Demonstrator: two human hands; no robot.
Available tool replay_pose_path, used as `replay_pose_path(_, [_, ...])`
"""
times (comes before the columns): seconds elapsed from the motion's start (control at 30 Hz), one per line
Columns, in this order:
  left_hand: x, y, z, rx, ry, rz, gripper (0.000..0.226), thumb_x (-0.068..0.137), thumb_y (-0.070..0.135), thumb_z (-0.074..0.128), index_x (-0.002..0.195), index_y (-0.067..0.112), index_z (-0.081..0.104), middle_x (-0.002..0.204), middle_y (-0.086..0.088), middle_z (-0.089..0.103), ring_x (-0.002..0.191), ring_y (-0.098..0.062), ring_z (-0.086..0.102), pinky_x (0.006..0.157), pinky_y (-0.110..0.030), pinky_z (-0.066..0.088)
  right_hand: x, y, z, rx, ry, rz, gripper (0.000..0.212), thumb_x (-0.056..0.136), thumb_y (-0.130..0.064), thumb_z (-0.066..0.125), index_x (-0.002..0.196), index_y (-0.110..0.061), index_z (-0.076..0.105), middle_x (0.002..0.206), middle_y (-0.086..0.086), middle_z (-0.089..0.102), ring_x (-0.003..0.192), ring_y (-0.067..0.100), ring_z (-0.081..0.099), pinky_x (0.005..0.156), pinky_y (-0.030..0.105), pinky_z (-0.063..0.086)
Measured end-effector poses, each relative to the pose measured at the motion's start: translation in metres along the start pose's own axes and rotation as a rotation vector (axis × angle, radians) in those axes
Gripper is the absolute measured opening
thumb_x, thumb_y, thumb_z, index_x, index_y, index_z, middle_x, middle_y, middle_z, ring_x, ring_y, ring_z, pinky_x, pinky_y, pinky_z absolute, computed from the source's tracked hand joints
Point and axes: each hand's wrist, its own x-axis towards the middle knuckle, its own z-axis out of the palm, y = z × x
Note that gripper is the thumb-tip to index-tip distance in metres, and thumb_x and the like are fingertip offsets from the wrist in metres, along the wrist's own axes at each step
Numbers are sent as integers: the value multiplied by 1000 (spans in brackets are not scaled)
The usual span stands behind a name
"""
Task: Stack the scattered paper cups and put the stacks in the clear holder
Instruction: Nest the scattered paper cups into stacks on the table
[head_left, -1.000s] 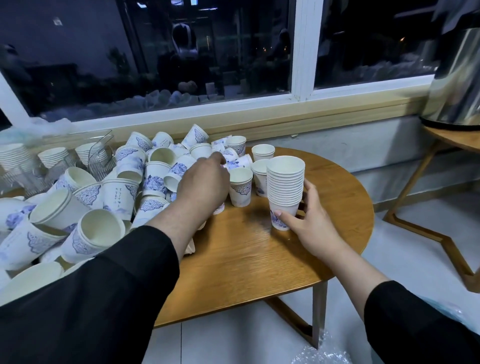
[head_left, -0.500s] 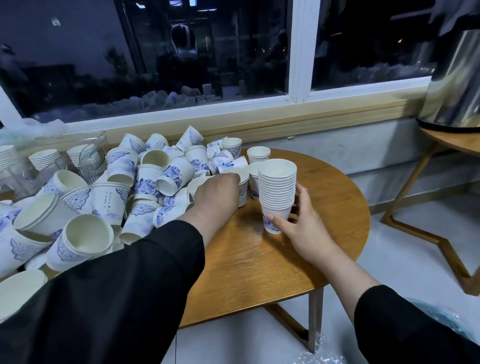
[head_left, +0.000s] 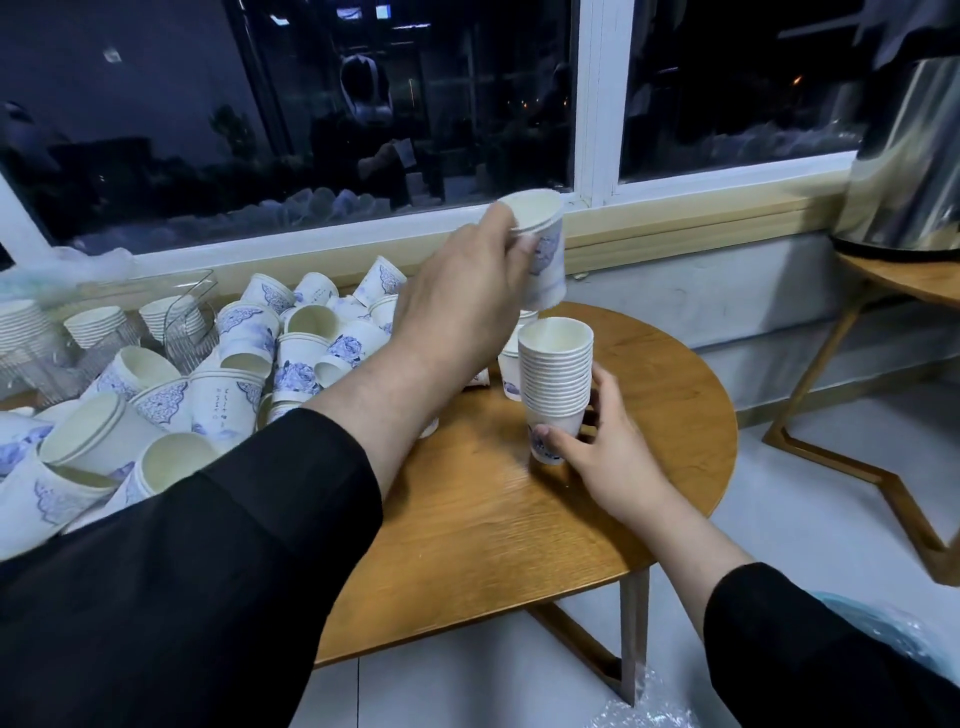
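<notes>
While the big heap of loose cups sprawls from 9 to 11 o'clock on the round table, all that matters is one cup hanging just above the stack.

Stack stands upright, long axis vertical, at about 1 o'clock from me; right hand pinches its base. Left hand grips the lifted cup by the rim, mouth up, slightly tilted, just up at 12 from the stack's mouth. Clear holder sits way over at 10 o'clock, with stacks already inside.
</notes>
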Motion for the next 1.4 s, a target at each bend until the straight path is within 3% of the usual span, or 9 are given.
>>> replay_pose_path(0.2, [-11, -3, 13, 69, -183, 85, 29, 103, 48, 39, 101, 20, 47, 100, -8, 68, 95, -34, 60, 74, -44, 50, 1, 1, 1, 24, 2, 3, 84, 84, -34, 77, 145, -48, 21, 140, -9, 52, 117, 2, 54, 93, 23, 44])
replay_pose_path(0.4, [-12, -9, 25, 70, -264, 49, 32, 102, 55, 37, 100, 24, 46, 95, -4, 67, 95, -33, 61, 70, -40, 46, 2, 4, 1, -1, 6, 5, 84, 83, -35, 78, 142, -53, 21, 138, -9, 54, 117, 6, 56, 102, 38, 47])
replay_pose_path(0.5, [-19, -10, 25, 19, -266, -43, 46, 96, 67, 38, 120, 28, 45, 79, 9, 60, 92, -27, 61, 73, -39, 44, 3, 5, 1, 3, 13, 3, 86, 82, -37, 78, 141, -56, 20, 138, -11, 53, 123, 9, 54, 105, 44, 46])
replay_pose_path(0.6, [-34, -18, 31, -141, -128, -171, 58, 95, 67, 41, 141, 32, 36, 99, -1, 69, 100, -26, 63, 82, -38, 48, 4, 5, 1, -2, 18, -4, 88, 79, -40, 79, 141, -57, 19, 140, -11, 52, 126, 13, 53, 106, 46, 45])
replay_pose_path(0.67, [-51, -24, 46, -310, -59, -239, 49, 101, 53, 43, 143, 29, 40, 100, 1, 67, 97, -19, 61, 83, -34, 45, 4, 7, 2, -7, 20, -3, 89, 79, -39, 80, 143, -54, 19, 142, -10, 51, 124, 8, 53, 105, 38, 46])
replay_pose_path(0.77, [-90, -36, 77, -435, -65, -278, 39, 104, 27, 47, 143, 22, 47, 120, 1, 63, 112, -14, 58, 100, -32, 44, 6, 10, 2, -8, 40, -11, 89, 81, -24, 80, 148, -39, 22, 138, -10, 52, 104, -19, 52, 85, 2, 41])
replay_pose_path(1.0, [-110, -64, 118, -413, -171, -326, 41, 100, 16, 51, 140, 24, 51, 123, 2, 61, 116, -15, 58, 105, -38, 46, 24, 15, -9, -56, 99, 16, 87, 82, -17, 79, 150, -29, 25, 129, -11, 51, 92, -15, 53, 71, -2, 41])
replay_pose_path(1.3, [-85, -75, 130, -441, -179, -378, 35, 103, 24, 49, 137, 22, 53, 128, -2, 62, 117, -18, 58, 101, -34, 46, 60, 31, -22, -131, 146, 68, 90, 79, -28, 82, 149, -28, 26, 143, -2, 51, 120, 15, 55, 95, 28, 43])
replay_pose_path(1.4, [-85, -76, 126, -485, -147, -423, 32, 103, 23, 50, 134, 23, 56, 124, -2, 64, 115, -17, 59, 98, -31, 46, 51, 26, -22, -143, 324, 47, 79, 76, -46, 80, 139, -30, 35, 131, -1, 53, 113, 15, 56, 97, 37, 49])
